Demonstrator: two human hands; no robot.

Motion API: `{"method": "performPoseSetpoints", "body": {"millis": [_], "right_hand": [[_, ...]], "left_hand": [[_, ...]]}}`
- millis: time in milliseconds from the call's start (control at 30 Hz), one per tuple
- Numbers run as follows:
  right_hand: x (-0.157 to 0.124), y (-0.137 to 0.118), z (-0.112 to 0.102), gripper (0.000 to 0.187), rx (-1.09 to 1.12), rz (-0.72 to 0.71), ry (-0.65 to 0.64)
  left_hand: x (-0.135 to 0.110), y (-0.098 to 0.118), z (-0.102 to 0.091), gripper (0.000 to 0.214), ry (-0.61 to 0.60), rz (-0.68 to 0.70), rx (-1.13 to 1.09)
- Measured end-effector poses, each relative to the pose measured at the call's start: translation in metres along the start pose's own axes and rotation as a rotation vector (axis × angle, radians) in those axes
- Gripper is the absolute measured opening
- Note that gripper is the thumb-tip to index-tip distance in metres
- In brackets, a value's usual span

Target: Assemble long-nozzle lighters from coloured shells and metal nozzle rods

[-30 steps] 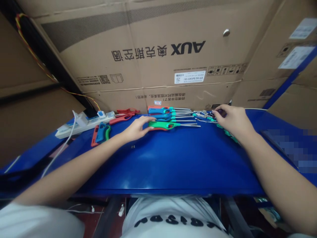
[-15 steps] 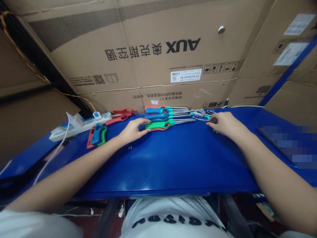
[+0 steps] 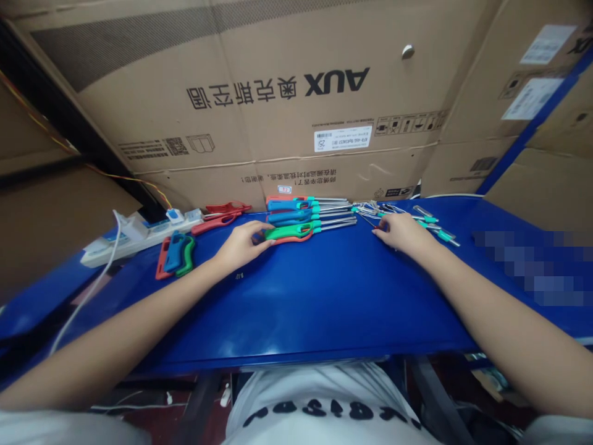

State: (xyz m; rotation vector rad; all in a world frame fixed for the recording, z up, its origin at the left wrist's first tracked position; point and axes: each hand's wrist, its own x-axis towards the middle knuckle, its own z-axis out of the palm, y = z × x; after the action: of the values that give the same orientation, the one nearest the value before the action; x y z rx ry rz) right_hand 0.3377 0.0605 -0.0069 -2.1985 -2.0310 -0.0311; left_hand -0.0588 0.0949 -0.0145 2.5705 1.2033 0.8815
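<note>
My left hand (image 3: 241, 244) has thumb and fingers closed around the rear end of a green long-nosed lighter (image 3: 290, 232), which lies at the front of a stack. Behind it lie blue lighters (image 3: 290, 216) and orange ones, their metal tubes (image 3: 340, 221) pointing right. My right hand (image 3: 398, 232) is pinched around a small screwdriver (image 3: 369, 220) with a thin shaft and dark red handle, mostly hidden by the fingers. The shaft points left toward the lighter tubes. Close behind this hand is a pile of thin wires and teal-ended metal parts (image 3: 443, 235).
Red handle shells (image 3: 222, 219) lie beside a white power strip (image 3: 139, 238) at the left. Nearer stand blue, red and green handle shells (image 3: 175, 253). A printed cardboard sheet (image 3: 278, 142) walls the back of the blue table (image 3: 296, 303).
My left thumb and fingers have come around the green lighter's rear end. My right hand has shifted left with the screwdriver, uncovering teal-ended parts on its right. The view has shifted slightly.
</note>
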Motion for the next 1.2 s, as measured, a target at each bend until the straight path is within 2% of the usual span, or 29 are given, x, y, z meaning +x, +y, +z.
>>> {"method": "performPoseSetpoints", "body": {"millis": [233, 367, 467, 567, 633, 800, 1200], "right_hand": [[0.000, 0.003, 0.009, 0.022, -0.003, -0.063, 0.094], [-0.008, -0.003, 0.007, 0.033, -0.037, -0.076, 0.200], [-0.011, -0.010, 0.004, 0.031, 0.035, -0.213, 0.262], [-0.012, -0.016, 0.006, 0.025, 0.100, -0.451, 0.228], [-0.013, -0.020, 0.009, 0.028, 0.079, -0.525, 0.174], [-0.015, -0.024, 0.017, 0.036, 0.043, -0.558, 0.134], [-0.015, -0.024, 0.018, 0.038, 0.062, -0.599, 0.128]], "left_hand": [[0.002, -0.003, 0.001, 0.042, 0.012, -0.057, -0.012], [0.003, -0.005, 0.002, 0.044, 0.026, -0.087, -0.023], [0.002, -0.003, 0.002, 0.044, 0.057, -0.099, -0.018], [-0.001, 0.002, 0.001, 0.046, 0.088, -0.112, -0.021], [-0.003, 0.004, 0.002, 0.044, 0.095, -0.132, -0.029], [-0.004, 0.004, 0.005, 0.039, 0.112, -0.191, -0.063], [-0.004, -0.002, 0.012, 0.049, 0.131, -0.225, -0.192]]}}
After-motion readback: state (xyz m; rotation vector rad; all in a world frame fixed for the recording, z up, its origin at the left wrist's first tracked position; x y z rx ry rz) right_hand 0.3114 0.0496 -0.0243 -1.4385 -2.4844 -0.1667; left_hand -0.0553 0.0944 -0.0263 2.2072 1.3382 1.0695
